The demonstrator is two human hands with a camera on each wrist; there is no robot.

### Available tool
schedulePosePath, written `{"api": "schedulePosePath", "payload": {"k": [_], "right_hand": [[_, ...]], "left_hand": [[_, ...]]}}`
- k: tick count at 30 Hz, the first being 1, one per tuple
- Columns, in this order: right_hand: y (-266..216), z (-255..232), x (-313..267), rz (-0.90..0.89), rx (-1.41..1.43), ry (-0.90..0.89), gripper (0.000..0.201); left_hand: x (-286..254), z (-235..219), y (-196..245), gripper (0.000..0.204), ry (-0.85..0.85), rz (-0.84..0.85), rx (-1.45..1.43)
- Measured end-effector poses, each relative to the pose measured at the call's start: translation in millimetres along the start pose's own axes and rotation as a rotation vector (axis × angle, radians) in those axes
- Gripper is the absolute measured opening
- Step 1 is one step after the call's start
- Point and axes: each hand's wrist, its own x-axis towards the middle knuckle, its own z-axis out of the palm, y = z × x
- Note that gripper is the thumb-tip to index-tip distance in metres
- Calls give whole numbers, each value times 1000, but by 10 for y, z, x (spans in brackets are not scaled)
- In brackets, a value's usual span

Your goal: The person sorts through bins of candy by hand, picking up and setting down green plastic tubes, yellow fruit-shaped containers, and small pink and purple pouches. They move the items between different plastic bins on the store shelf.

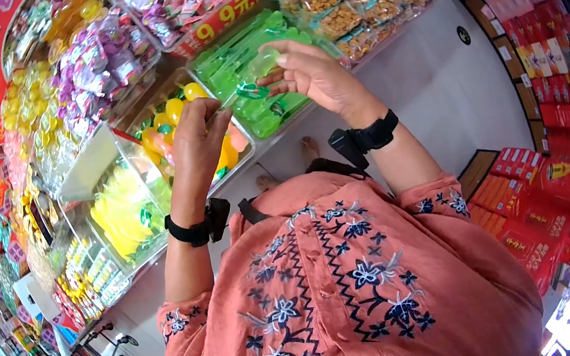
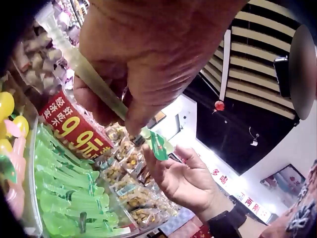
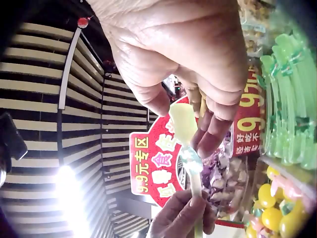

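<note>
A long, pale green translucent jelly tube (image 3: 183, 124) with one wide end and a narrow stem is held between my two hands. My left hand (image 1: 195, 143) pinches the stem, which passes across the fingers in the left wrist view. At the wide end is my right hand (image 1: 322, 80), its thumb on one side and fingertips on the other in the right wrist view. A green tag (image 2: 158, 146) sits where the stem meets the wide end. Below the hands, a clear bin holds similar green tubes (image 1: 253, 113).
Beside the green tubes is a bin of yellow and pink fruit-shaped pieces (image 1: 176, 113). Yellow tubes (image 1: 120, 210) fill another bin. Purple-wrapped sweets (image 1: 97, 55), bagged snacks (image 1: 362, 4) and a red price sign (image 1: 221, 19) lie beyond. Red boxes (image 1: 526, 215) are stacked at the right.
</note>
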Motion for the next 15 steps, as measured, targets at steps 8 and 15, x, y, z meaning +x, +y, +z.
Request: {"api": "schedulePosePath", "payload": {"k": [8, 15], "right_hand": [[8, -720, -253, 24, -127, 278, 37], [-137, -1057, -393, -3, -263, 491, 36]], "left_hand": [[149, 574, -19, 28, -170, 64, -16], [345, 923, -136, 19, -177, 20, -40]]}}
